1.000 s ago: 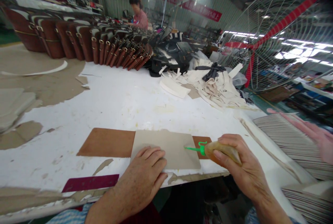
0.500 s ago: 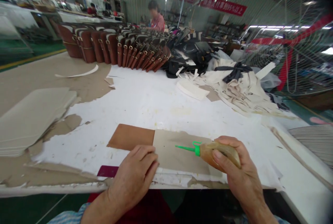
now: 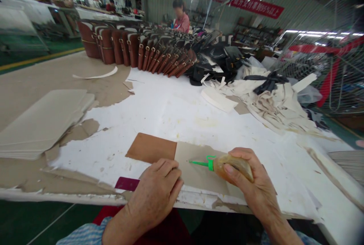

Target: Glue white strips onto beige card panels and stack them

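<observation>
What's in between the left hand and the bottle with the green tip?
In the head view, a stretch of the beige sheet lies between the left hand and the bottle.

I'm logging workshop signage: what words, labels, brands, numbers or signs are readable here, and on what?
"交付" and, at the right end, "95%以上": red banner; its other characters are too blurred to read surely.
Bottle: no lettering visible.
No other text is legible.

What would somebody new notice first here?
Probably the squeeze bottle with its bright green nozzle, in the right grip over the beige sheet. Then perhaps the row of brown bags along the far side of the table, and the red banner high up in the background.
</observation>
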